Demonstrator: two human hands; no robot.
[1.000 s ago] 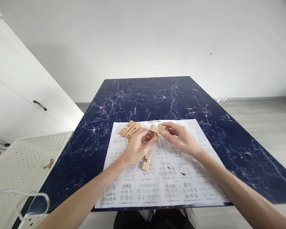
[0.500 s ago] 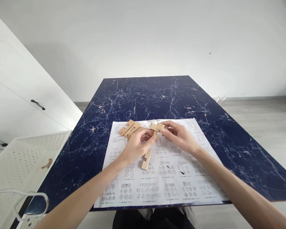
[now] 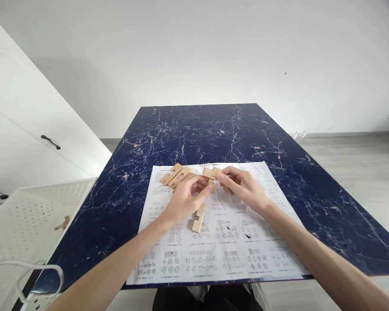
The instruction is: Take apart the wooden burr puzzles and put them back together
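My left hand [image 3: 188, 193] is closed on the near left side of some joined wooden puzzle pieces [image 3: 210, 174]. From the right, my right hand [image 3: 241, 185] pinches the same pieces between thumb and fingers. The pieces cross each other just above the paper; my fingers hide part of them. A loose notched wooden piece [image 3: 199, 219] lies on the sheet below my left hand. Beyond that hand rest flat numbered wooden pieces [image 3: 176, 175], with a 1 and a 2 showing and partly covered by my fingers.
Under my hands a printed instruction sheet [image 3: 222, 263] lies on the dark blue marbled table [image 3: 197, 134]. To the left stands a white perforated cart [image 3: 16, 220] with a small wooden piece [image 3: 62, 223] and a white cable [image 3: 62, 280]. A white cabinet [image 3: 35, 108] is behind it.
My right hand has shifted slightly, and the crossing wooden pieces sit closer together with a small turn. My left hand and the loose pieces look nearly unchanged.
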